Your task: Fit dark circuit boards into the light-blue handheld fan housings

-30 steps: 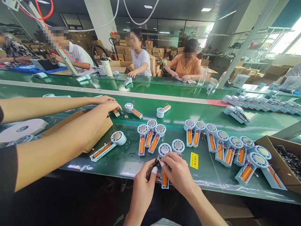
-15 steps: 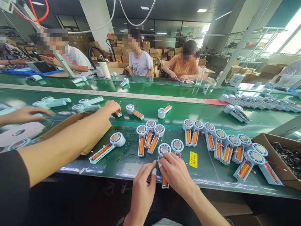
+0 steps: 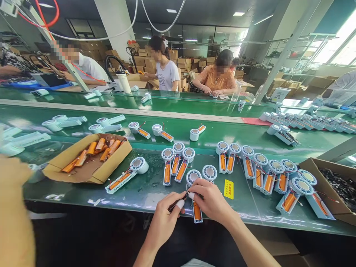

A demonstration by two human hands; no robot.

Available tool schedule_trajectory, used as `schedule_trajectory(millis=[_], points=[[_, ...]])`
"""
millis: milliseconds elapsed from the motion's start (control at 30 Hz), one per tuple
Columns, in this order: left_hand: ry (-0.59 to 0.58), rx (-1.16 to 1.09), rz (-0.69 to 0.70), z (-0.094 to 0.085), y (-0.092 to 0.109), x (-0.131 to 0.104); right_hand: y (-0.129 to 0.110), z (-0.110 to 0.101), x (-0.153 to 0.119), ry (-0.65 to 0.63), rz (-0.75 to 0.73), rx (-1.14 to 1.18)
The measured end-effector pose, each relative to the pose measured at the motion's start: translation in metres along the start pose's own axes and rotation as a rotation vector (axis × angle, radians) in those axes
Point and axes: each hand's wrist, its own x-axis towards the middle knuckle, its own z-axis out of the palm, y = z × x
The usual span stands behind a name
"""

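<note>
Between the fingers of my left hand (image 3: 162, 220) is a thin black part (image 3: 172, 205), perhaps a small circuit board. My right hand (image 3: 211, 202) pinches at its upper end; the fingertips hide what they grip, possibly a wire connector. Both hands are at the bench's near edge, over a light-blue handheld fan body (image 3: 194, 176) whose handle is partly covered. Its orange battery (image 3: 197, 213) shows below my right fingers. Another fan body (image 3: 209, 171) lies just behind my right hand, its handle hidden.
Fan bodies with batteries stand in a group (image 3: 178, 148) and a row (image 3: 260, 159). One fan (image 3: 139, 165) lies left, beside a carton (image 3: 91, 177) of orange batteries. A carton (image 3: 314, 172) of black parts stands right. A co-worker's blurred arm (image 3: 13, 215) reaches in at left.
The co-worker's arm has drawn back left from over the battery carton, and a fan body now lies on the belt where that hand was. My hands stay together; the black part tilts flatter.
</note>
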Motion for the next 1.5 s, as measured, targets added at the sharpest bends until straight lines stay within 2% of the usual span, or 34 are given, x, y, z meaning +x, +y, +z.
schedule_trajectory(millis=[200, 300, 433, 500, 633, 767, 833, 900, 1033, 1133, 1267, 1367, 1500], points=[[0.030, 0.117, -0.039, -0.005, 0.001, 0.001, -0.002, -0.002, -0.004, 0.045, 0.038, 0.184], [0.016, 0.195, -0.066, -0.006, 0.001, -0.001, -0.002, -0.008, -0.015, 0.067, 0.066, 0.187], [-0.031, 0.304, -0.085, -0.003, 0.000, -0.005, -0.002, -0.008, -0.026, -0.045, 0.064, 0.084], [-0.032, 0.376, -0.070, 0.000, -0.001, -0.006, -0.001, -0.005, -0.027, -0.046, 0.068, 0.093], [-0.060, 0.570, 0.032, 0.006, 0.000, -0.007, 0.003, 0.005, -0.018, 0.086, 0.186, 0.353], [-0.126, 0.844, 0.006, 0.009, 0.006, -0.011, 0.007, 0.015, -0.007, 0.189, 0.418, 0.731], [-0.128, 0.913, 0.015, 0.009, 0.009, -0.012, 0.007, 0.018, -0.004, 0.214, 0.468, 0.814], [-0.115, 0.880, 0.031, 0.009, 0.010, -0.012, 0.005, 0.020, -0.003, 0.245, 0.453, 0.783], [0.003, 0.591, 0.070, 0.010, 0.004, -0.010, -0.003, 0.020, -0.004, 0.300, 0.279, 0.468], [0.125, 0.409, -0.002, 0.011, 0.000, -0.010, -0.009, 0.019, -0.004, 0.279, 0.207, 0.319], [0.161, 0.240, -0.108, 0.012, 0.005, -0.011, -0.012, 0.016, -0.003, 0.209, 0.192, 0.223], [0.164, 0.211, -0.063, 0.014, 0.009, -0.013, -0.013, 0.014, -0.002, 0.149, 0.193, 0.164], [0.239, 0.359, 0.100, 0.019, 0.000, -0.016, -0.016, 0.015, -0.001, 0.114, 0.187, 0.047]])
